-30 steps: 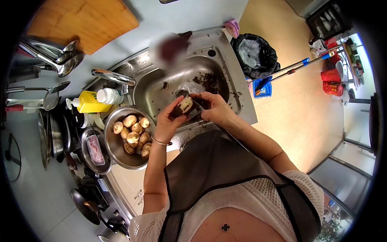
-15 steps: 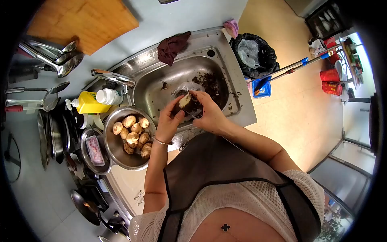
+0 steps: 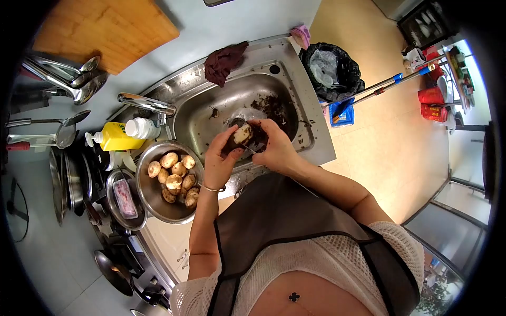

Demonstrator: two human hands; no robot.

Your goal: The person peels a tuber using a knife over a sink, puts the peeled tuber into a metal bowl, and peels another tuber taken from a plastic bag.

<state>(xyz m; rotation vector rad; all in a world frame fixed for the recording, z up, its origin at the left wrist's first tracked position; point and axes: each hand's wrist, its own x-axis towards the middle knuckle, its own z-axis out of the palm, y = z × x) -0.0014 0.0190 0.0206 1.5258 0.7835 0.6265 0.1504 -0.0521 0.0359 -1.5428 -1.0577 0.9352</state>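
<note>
Over the sink [image 3: 192,124], my left hand [image 3: 219,157] is closed around a potato [image 3: 243,135] whose upper face is pale and bare of skin. On the other side of that potato, my right hand [image 3: 276,149] grips a thin metal tool [image 3: 250,150] that reaches toward my left thumb. Its exact kind is mostly hidden by my fingers. Beneath my hands, dark peel scraps [image 3: 271,108] and a clear plastic bag [image 3: 247,114] lie in the basin. Left of my left forearm, a steel bowl [image 3: 150,197] holds several brown-skinned potatoes [image 3: 174,181].
The faucet [image 3: 147,103] juts over the sink's left side, beside a yellow bottle [image 3: 115,136] and a white bottle [image 3: 139,128]. A dark red cloth [image 3: 225,63] hangs on the back rim. A black-lined trash bin [image 3: 332,89] stands right of the sink.
The potato has turned in my left hand, so more of its pale face shows. My right fingers have shifted slightly around it.
</note>
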